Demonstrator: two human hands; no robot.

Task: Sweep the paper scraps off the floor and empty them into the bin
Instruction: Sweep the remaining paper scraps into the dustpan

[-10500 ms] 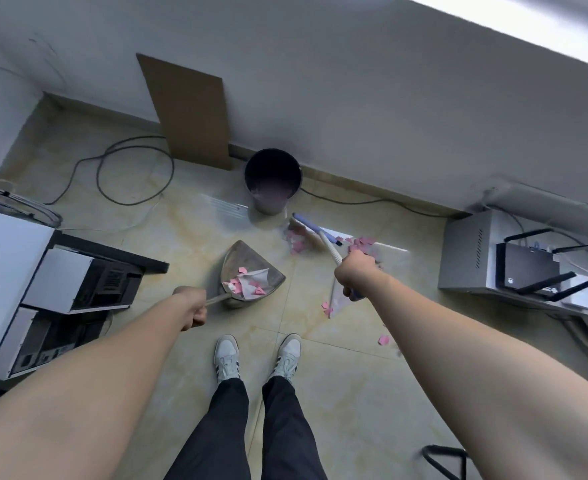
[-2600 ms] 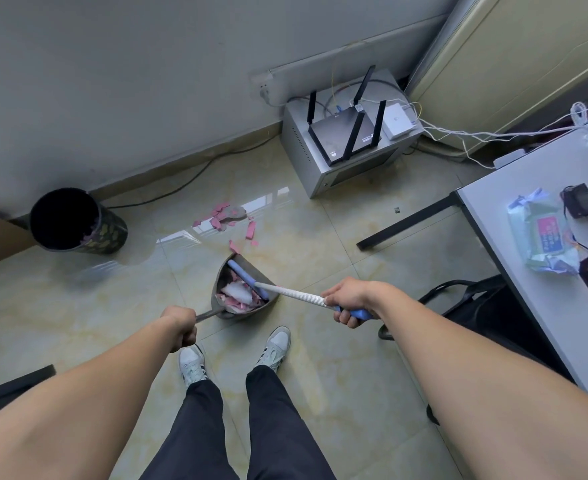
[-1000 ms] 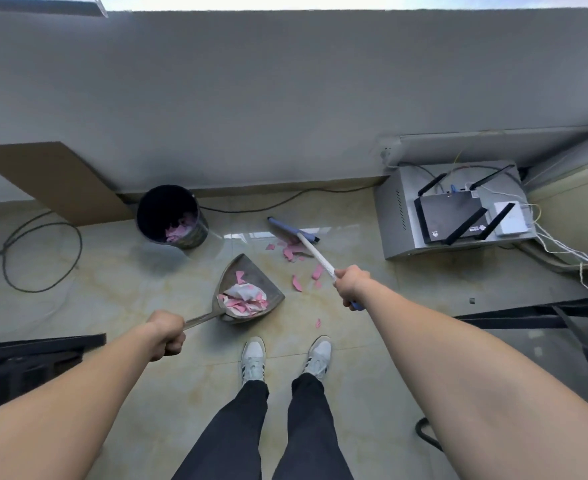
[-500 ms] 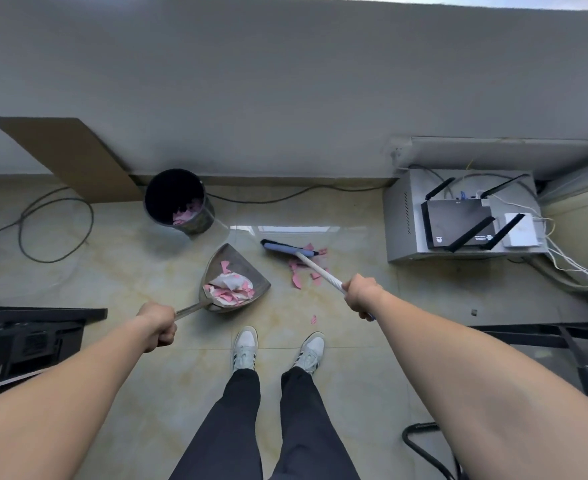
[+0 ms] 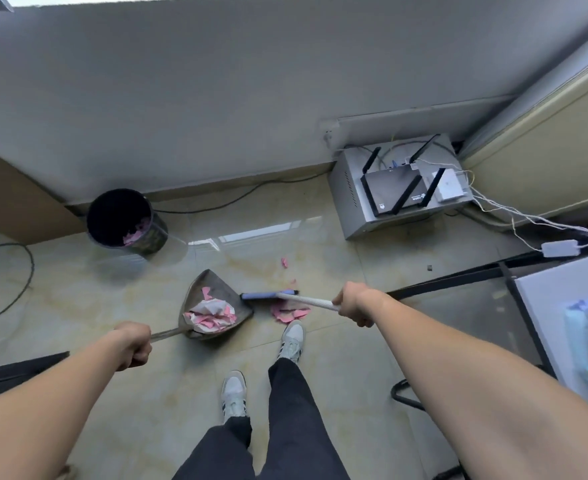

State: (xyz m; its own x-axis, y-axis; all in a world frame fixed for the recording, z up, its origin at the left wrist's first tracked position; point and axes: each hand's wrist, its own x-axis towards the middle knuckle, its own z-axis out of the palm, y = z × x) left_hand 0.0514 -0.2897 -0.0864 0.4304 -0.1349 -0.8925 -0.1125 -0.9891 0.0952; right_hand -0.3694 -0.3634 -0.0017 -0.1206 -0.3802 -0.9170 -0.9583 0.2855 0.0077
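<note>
A grey wall (image 5: 251, 81) runs across the top, and glossy beige floor (image 5: 78, 289) tiles fill the rest. A cardboard sheet (image 5: 15, 199) leans on the wall at the left. A grey metal box (image 5: 354, 209) stands against the wall at the right, carrying a black router (image 5: 394, 188) with raised antennas and a small white unit beside it. The corner of a white counter (image 5: 541, 299) shows at the right edge, with blurred packets on it. The black bin (image 5: 123, 220) stands near the wall left of centre, with pink scraps visible inside. The person's dark trousers (image 5: 285, 410) and white shoes (image 5: 233, 393) are at the bottom centre. The grey dustpan (image 5: 216, 289) rests on the floor in front of the feet, holding crumpled white paper and pink scraps (image 5: 213, 317). The left hand (image 5: 133, 344) grips the dustpan's thin handle, fingers curled round it. The right hand (image 5: 353, 304) grips the white handle of the broom (image 5: 268, 295), whose blue head lies just beside the dustpan's right edge. A small heap (image 5: 289, 311) of pink scraps lies on the floor right below the broom handle, close to the forward shoe. Two loose bits (image 5: 284, 262) lie farther out toward the wall. A black cable (image 5: 5, 282) loops over the floor at the left.
</note>
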